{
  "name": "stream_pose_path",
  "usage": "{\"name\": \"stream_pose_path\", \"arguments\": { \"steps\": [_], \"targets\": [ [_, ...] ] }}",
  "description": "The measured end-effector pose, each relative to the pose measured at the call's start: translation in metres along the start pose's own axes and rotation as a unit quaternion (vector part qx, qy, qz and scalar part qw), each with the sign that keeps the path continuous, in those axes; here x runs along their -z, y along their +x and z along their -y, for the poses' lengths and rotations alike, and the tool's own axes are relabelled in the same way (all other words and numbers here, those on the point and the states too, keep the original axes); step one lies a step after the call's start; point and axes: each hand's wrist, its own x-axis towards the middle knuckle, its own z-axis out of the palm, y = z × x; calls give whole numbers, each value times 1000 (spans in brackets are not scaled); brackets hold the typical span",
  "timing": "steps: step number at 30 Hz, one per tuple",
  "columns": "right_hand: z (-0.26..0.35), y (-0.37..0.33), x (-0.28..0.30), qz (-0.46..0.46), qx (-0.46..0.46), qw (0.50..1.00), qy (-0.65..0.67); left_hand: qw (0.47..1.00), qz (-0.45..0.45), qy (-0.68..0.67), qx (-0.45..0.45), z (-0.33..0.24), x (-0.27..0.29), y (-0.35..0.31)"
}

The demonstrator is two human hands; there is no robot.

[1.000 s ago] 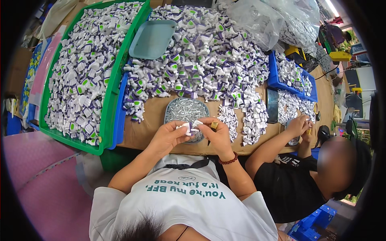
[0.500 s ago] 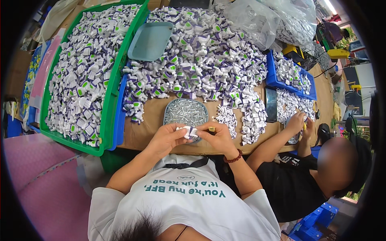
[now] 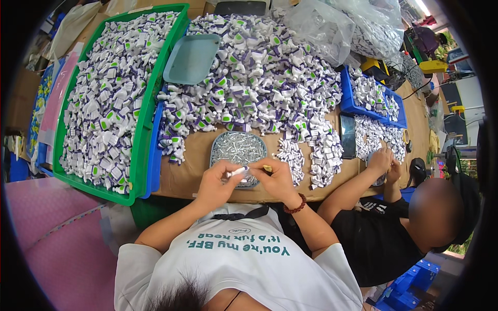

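In front of my body, both hands meet over the near edge of a small tray of loose silvery metal pins. My left hand is closed, pinching a small white plastic toy part with a purple patch between thumb and forefinger. From the other side, the closed fingertips of my right hand press at the part's right end. A short yellowish piece sticks out between the right fingers; its kind is not clear. A beaded bracelet circles my right wrist.
A large green crate of white-and-purple toy parts stands left. More parts heap across the table's far side, beside a pale blue lid. Small white pieces lie to the right. Beyond, a co-worker's hands work near a blue bin.
The toy part has turned between my fingers, showing a narrower side. My left hand has tilted up around it, and my right hand has shifted slightly. The co-worker's hands have moved closer together.
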Motion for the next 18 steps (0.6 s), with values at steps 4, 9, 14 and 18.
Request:
{"name": "stream_pose_path", "arguments": {
  "steps": [4,9,14,18],
  "targets": [
    [-1,-2,-5,-14,15,999,-46,995,-10,87,-38,0,0,-4],
    [16,0,-5,36,8,997,-74,980,120,151,58,2,9,-2],
    [25,1,6,27,113,981,-154,971,159,-68,164,9,9,1],
    [15,-6,16,99,126,967,-198,942,110,-203,244,-2,14,7]
  ]
}}
